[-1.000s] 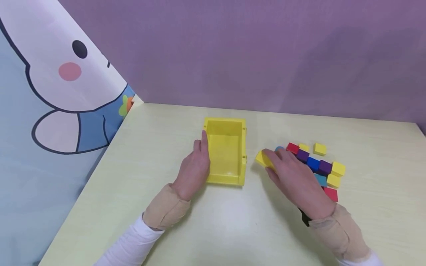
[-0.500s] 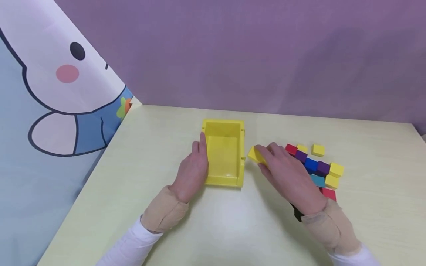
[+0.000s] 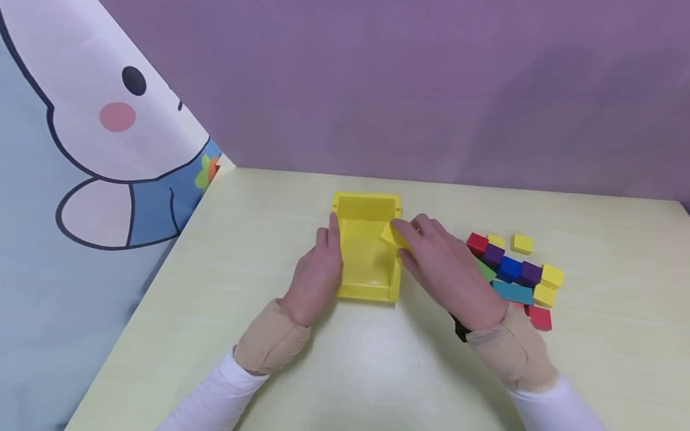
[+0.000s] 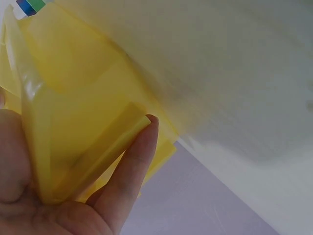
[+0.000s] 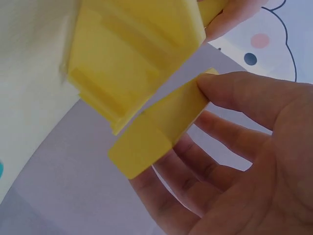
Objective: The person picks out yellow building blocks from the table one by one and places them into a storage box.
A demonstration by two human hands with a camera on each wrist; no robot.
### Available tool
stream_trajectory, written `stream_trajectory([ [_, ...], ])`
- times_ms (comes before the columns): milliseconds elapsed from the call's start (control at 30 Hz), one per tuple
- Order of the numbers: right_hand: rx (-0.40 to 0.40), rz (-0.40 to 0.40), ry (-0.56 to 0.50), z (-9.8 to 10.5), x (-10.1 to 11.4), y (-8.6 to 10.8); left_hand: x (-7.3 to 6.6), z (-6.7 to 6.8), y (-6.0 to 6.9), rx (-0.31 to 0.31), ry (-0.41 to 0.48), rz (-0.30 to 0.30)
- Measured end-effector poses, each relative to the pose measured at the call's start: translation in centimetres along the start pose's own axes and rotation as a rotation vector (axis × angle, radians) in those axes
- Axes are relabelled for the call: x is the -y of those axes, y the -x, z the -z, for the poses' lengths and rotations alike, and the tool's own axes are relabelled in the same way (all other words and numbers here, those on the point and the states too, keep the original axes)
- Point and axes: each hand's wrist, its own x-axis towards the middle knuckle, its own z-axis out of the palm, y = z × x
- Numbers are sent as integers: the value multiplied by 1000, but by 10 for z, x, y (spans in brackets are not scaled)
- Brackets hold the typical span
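My left hand [image 3: 315, 272] holds the left side of a yellow plastic bin [image 3: 396, 287], its fingers lying along the wall in the head view. From the left wrist, part of the bin [image 4: 78, 63] appears between thumb and fingers of that hand [image 4: 73, 215]. A yellow block [image 3: 392, 236] is pinched in my right hand [image 3: 450, 272], over the bin's right rim. The right wrist view shows the rectangular block [image 5: 146, 137] between the thumb and fingers of my right hand [image 5: 234, 161], beside the bin wall. The bin's visible floor is bare.
Right of the bin lie several coloured blocks, among them a blue block [image 3: 509, 269], a teal block [image 3: 512, 292], a red block [image 3: 539, 318] and a yellow block [image 3: 521, 243]. My right hand partly hides this group. A purple wall [image 3: 377, 90] stands behind the table.
My right hand has carried the yellow block leftward from beside the loose blocks to above the bin's right rim. More of the green and teal blocks shows. The left hand keeps its place at the bin.
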Motion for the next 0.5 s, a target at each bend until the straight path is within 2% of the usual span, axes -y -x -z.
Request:
stream_trajectory([
  [167, -15, 25, -5, -1, 5, -5, -1, 1, 1, 23, 12, 18],
  [367, -57, 51, -3, 0, 9, -11, -1, 2, 0, 19, 2, 15],
  [500, -41, 38, 2, 1, 12, -16, -1, 1, 0, 10, -4, 14],
])
